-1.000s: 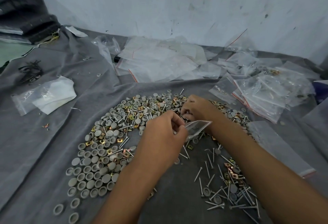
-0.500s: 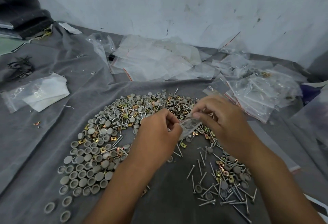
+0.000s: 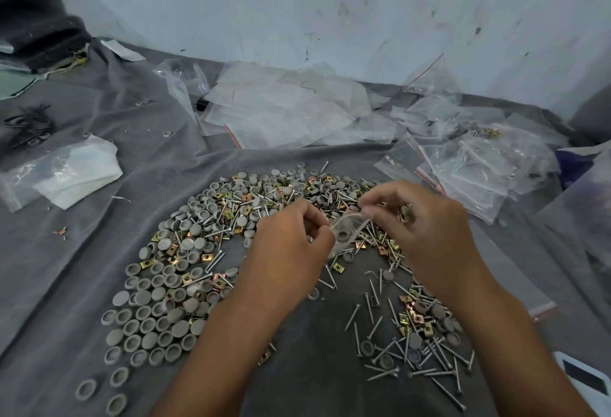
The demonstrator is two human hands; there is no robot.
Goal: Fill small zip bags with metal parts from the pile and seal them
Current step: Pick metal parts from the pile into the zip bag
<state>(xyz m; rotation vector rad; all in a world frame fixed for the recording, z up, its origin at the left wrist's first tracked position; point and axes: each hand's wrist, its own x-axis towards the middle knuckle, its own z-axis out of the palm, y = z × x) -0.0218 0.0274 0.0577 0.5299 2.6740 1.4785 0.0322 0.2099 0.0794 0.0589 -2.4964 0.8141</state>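
Left hand (image 3: 291,244), right hand (image 3: 426,228) pinch zip bag (image 3: 345,229); grey cloth (image 3: 82,251), scuffed wall (image 3: 297,3).

No text, label, brand or number can be read anywhere, though distant surfaces are perhaps too blurred.

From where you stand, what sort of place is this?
Probably an informal hand-packing workspace, not a factory line. A grey cloth holds a pile of grey caps, screws and brass clips, with zip bags by a scuffed wall; both hands hold a small bag.
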